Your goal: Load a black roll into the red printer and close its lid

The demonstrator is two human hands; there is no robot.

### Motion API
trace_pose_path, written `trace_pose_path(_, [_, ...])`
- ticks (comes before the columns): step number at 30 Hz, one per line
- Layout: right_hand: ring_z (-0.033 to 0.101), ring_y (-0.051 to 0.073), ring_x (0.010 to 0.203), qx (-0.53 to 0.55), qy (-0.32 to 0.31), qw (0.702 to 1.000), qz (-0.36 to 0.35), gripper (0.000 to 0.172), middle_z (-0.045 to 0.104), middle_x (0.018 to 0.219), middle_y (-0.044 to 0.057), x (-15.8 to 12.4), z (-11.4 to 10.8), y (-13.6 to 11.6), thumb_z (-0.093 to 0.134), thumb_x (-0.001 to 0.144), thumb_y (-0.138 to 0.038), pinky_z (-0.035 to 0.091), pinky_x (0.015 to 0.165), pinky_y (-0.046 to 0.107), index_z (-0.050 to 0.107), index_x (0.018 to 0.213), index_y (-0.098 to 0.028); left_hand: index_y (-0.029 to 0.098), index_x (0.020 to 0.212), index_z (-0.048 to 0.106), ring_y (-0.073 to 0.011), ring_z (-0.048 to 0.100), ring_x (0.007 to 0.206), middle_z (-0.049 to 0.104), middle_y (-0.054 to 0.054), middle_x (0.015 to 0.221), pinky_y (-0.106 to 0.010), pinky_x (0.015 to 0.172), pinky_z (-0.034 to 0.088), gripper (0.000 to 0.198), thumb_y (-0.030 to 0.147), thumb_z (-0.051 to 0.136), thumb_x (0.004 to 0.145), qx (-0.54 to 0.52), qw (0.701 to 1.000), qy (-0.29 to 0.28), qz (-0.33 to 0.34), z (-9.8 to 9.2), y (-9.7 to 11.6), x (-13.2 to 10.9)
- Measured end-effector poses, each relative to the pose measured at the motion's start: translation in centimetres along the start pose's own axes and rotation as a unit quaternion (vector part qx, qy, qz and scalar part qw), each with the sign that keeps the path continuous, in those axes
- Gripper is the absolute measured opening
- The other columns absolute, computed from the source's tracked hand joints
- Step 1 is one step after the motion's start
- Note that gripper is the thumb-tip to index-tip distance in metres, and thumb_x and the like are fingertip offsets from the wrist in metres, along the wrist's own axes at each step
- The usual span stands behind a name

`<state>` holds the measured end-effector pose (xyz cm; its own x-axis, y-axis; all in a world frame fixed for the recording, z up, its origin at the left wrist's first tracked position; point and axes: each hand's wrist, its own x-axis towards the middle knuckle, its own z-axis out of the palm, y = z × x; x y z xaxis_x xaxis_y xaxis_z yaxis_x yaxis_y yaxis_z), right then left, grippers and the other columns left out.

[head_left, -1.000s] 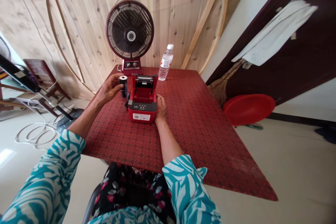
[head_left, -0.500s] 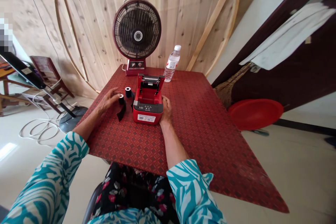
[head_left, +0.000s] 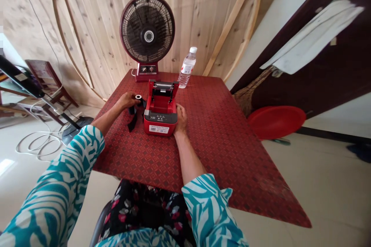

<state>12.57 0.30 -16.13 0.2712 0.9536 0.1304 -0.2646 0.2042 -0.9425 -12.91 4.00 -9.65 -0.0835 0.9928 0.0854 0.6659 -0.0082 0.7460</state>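
A small red-and-black label printer [head_left: 160, 117] sits on the table with its lid [head_left: 164, 89] raised, showing the red bay inside. My right hand [head_left: 181, 119] clasps the printer's right side. To the left of the printer, my left hand [head_left: 129, 100] has its fingers curled at a black ribbon roll [head_left: 139, 99] with a white core, which stands on end. A second dark roll [head_left: 131, 110] is partly hidden beneath that hand, and a loose black strip [head_left: 132, 122] trails from it across the tabletop.
On the red patterned table [head_left: 220, 142], a fan [head_left: 148, 36] and a water bottle [head_left: 187, 68] stand behind the printer. Left of the table are a chair [head_left: 46, 81] and loose cable [head_left: 37, 142]. A red basin [head_left: 276, 122] and a broom [head_left: 246, 96] are at the right.
My left hand has moved right, past the nearer roll to the farther one, and its fingers have curled in. My right hand stays on the printer. The whole view has shifted slightly.
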Motion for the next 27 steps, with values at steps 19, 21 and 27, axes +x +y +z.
trace_pose_path(19, [0.064,0.019,0.103,0.013,0.007,1.0,-0.001,0.04,0.073,0.105,0.003,0.2,0.2,0.0,0.054,0.079,-0.053,0.049,0.094,0.036,0.068,0.103,-0.023,0.022,0.114,0.07,-0.0229,0.068,0.103,0.074,-0.004,0.108,-0.036,0.096,0.05,0.037,0.027,0.071,0.078,-0.014,0.958,-0.14,0.251,1.6,10.5,-5.3])
trace_pose_path(21, [0.063,0.02,0.105,0.008,0.006,1.0,-0.002,0.039,0.073,0.106,0.003,0.2,0.2,0.0,0.054,0.08,-0.053,0.049,0.094,0.036,0.068,0.102,-0.024,0.024,0.107,0.073,-0.0235,0.068,0.102,0.075,-0.003,0.105,-0.034,0.093,0.051,0.032,0.022,0.07,0.076,0.052,0.955,-0.153,0.247,2.4,11.1,-4.4])
trace_pose_path(27, [0.063,0.02,0.106,0.013,-0.005,1.0,-0.013,0.039,0.073,0.106,0.003,0.4,0.4,0.4,0.052,0.082,-0.052,0.049,0.094,0.036,0.068,0.104,-0.024,0.025,0.081,0.078,-0.0258,0.069,0.092,0.076,-0.002,0.085,-0.028,0.081,0.049,0.019,0.018,0.077,0.063,0.199,0.937,-0.209,0.196,2.6,12.9,-1.3])
